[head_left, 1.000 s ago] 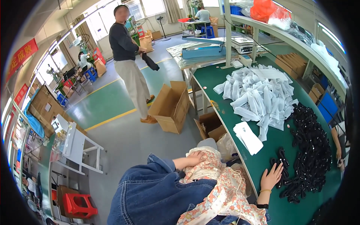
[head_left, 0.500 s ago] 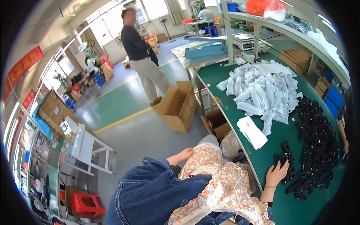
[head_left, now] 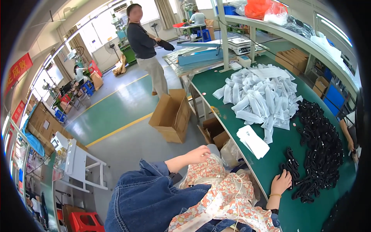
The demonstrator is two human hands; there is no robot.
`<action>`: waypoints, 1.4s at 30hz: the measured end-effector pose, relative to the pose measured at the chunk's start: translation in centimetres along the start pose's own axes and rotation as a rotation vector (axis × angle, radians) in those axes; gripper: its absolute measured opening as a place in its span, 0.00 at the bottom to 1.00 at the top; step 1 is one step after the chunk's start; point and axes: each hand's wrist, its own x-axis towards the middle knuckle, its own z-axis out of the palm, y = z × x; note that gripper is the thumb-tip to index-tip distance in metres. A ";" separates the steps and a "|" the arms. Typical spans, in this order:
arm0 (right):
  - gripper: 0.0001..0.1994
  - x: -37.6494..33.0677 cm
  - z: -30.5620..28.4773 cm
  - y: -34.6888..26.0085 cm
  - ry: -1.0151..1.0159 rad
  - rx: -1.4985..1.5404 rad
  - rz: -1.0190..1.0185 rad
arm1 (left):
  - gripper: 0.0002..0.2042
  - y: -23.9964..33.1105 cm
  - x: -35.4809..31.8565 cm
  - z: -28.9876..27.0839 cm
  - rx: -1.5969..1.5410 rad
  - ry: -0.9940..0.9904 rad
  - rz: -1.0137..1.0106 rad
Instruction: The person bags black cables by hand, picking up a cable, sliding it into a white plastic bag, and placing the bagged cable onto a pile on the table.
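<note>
My right hand (head_left: 281, 182) rests on the green tabletop with its fingers a little bent and apart, its fingertips against a small group of coiled black cables (head_left: 292, 164). It grips none of them. Over my lap, my left hand (head_left: 198, 154) hovers with loosely bent fingers and nothing visible in it. A large heap of black cables (head_left: 322, 150) lies to the right of my right hand. Beyond it is a pile of white pouches (head_left: 262, 96). A small stack of flat white pouches (head_left: 253, 141) lies nearer the table's left edge.
An open cardboard box (head_left: 170, 118) stands on the floor left of the table (head_left: 239, 162). Over the table's far side runs a shelf (head_left: 266, 24) loaded with bags. A person (head_left: 145, 46) stands in the aisle. Another person's arm (head_left: 346, 133) shows at the table's right edge.
My left hand has lifted off my lap, its fingers more bent. My right hand has drawn back slightly and its fingers have curled. The standing person has turned, and the view has shifted.
</note>
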 end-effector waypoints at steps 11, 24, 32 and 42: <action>0.19 -1.0 -0.9 -0.2 -0.098 -0.109 0.078 | 0.09 11.9 8.9 -1.0 0.174 0.010 0.728; 0.20 -0.2 -3.4 -2.0 -0.023 -0.040 -0.021 | 0.28 26.1 -3.2 -26.8 0.225 0.888 1.363; 0.20 2.0 -7.7 -4.2 0.061 0.126 -0.256 | 0.26 24.8 -1.1 -27.8 0.171 0.923 1.349; 0.17 3.2 -8.7 -4.0 0.049 0.152 -0.219 | 0.23 26.6 4.2 -33.0 0.335 1.209 1.517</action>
